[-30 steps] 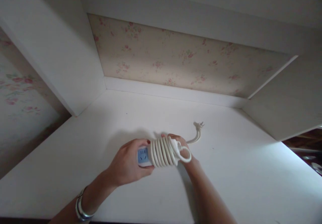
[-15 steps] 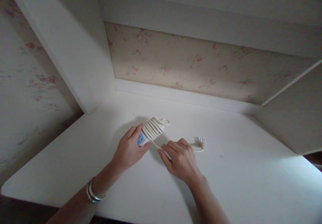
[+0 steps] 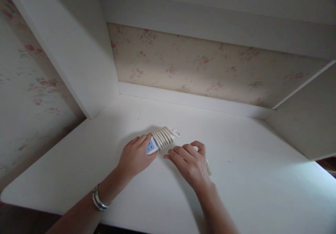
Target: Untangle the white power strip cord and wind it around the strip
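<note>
My left hand (image 3: 137, 155) is wrapped around one end of a white power strip (image 3: 151, 146) with a blue socket face, tilted above the white desk. Several turns of its white cord (image 3: 163, 137) run around the far part of the strip, and a small loop sticks out at the far end. Close by on the right, my right hand (image 3: 189, 162) is closed with its fingers curled on the cord's free end. A pale piece of that end, perhaps the plug (image 3: 209, 167), shows beyond the hand; most of it is hidden.
The white desktop (image 3: 249, 178) reaches from the front edge to a low back ledge (image 3: 194, 101). A white side panel (image 3: 86, 62) rises at the left, another panel (image 3: 309, 118) at the right. Floral wallpaper covers the wall behind, under an overhanging shelf.
The strip has turned slightly and shifted a little right in my left hand. The free cord end has been drawn in, and its plug now sits behind my right hand.
</note>
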### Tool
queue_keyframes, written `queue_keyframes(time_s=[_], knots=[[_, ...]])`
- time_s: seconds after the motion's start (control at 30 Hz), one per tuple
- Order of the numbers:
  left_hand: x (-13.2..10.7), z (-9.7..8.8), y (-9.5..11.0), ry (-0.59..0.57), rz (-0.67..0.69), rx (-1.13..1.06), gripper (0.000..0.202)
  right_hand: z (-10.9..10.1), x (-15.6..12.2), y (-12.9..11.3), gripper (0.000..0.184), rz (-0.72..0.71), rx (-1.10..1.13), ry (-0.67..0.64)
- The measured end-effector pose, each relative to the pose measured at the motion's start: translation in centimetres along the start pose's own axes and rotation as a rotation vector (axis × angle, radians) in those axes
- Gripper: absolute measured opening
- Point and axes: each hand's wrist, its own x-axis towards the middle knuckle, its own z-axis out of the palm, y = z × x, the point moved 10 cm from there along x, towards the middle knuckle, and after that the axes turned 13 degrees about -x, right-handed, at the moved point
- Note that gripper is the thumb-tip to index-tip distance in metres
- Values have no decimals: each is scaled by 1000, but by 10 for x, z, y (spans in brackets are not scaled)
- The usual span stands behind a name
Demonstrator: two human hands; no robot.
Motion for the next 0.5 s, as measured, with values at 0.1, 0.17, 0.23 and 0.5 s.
queue_keyframes(time_s=[0.1, 0.17, 0.23, 0.5], knots=[[-4, 5, 13, -22, 94, 47, 52, 10, -2, -2, 11, -13, 37, -104], [-7, 8, 23, -63, 140, 46, 54, 18, -4, -3, 12, -15, 66, -169], [-10, 12, 35, -117, 190, 15, 52, 22, -5, 1, 13, 7, 88, -206], [-25, 21, 63, -348, 412, -125, 49, 32, -11, 46, 44, 108, 192, -240]])
